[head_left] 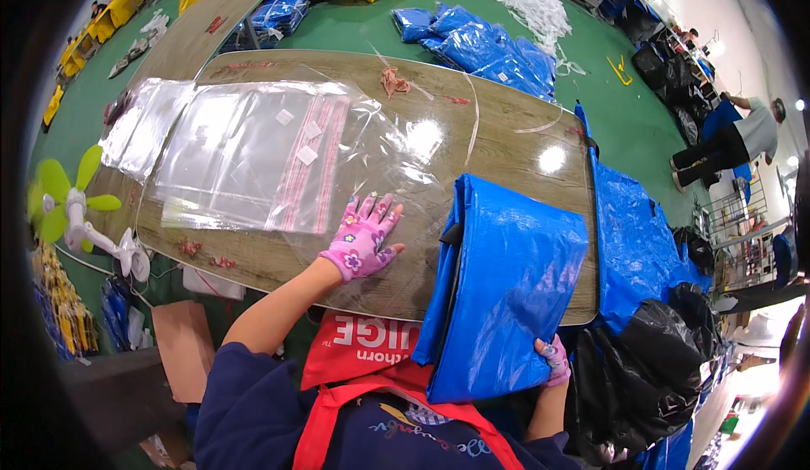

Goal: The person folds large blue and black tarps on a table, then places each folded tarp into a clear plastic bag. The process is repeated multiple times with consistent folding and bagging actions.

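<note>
My left hand (pixel 364 237), in a pink flowered glove with bare fingertips, lies flat with its fingers apart on a clear plastic bag (pixel 386 147) spread over the table. At the near right, my right hand (pixel 555 361), in a matching glove, grips the lower edge of a folded blue tarpaulin bag (pixel 516 280). This folded bag has black trim along its left side and overhangs the table's near edge. A stack of clear plastic bags (pixel 234 147) with red-and-white strips and small white labels lies left of my left hand.
A wood-patterned table (pixel 519 153) carries a crumpled brown scrap (pixel 394 82) and loose strips. A green fan (pixel 69 207) is at its left edge. Blue tarpaulin (pixel 639 242) and black plastic (pixel 639 375) are at the right. Wrapped blue packs (pixel 481 46) lie beyond. A person (pixel 737 131) stands far right.
</note>
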`<action>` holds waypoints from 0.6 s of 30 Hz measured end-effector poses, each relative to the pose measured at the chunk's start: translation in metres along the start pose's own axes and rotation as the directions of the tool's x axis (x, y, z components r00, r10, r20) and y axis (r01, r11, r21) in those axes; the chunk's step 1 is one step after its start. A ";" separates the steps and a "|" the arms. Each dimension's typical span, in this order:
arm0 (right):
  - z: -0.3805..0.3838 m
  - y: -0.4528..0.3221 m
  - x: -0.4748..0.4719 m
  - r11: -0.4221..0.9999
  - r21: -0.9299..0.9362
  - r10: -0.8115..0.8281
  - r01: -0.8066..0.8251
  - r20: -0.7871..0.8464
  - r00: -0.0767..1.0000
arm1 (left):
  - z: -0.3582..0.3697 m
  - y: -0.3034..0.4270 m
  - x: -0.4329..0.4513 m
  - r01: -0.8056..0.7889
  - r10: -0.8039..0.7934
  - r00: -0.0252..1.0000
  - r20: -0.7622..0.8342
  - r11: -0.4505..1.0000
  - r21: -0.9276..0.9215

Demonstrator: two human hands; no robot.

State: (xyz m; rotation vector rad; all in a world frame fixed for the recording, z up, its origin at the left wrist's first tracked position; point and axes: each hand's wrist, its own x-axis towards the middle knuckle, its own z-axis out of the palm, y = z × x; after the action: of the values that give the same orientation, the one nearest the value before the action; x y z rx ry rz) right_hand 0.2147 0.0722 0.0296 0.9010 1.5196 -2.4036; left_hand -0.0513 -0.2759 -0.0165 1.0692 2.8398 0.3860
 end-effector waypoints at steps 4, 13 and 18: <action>-0.010 0.000 -0.001 0.996 -0.080 0.051 -0.047 0.044 0.998 | 0.012 -0.004 -0.004 0.002 0.004 0.997 -0.071 0.996 0.085; -0.025 0.012 -0.003 0.985 -0.126 0.131 -0.122 0.065 0.989 | 0.011 0.013 -0.012 0.008 -0.005 0.999 -0.037 0.996 0.089; -0.019 0.003 -0.001 0.983 -0.163 0.099 -0.079 0.124 0.987 | 0.017 0.001 -0.009 0.065 -0.065 0.997 0.035 0.998 -0.002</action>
State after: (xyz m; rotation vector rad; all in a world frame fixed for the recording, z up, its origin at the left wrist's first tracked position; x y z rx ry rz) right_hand 0.2246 0.0873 0.0221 0.7457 1.5595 -2.1976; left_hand -0.0410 -0.2774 -0.0325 0.9705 2.8340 0.3629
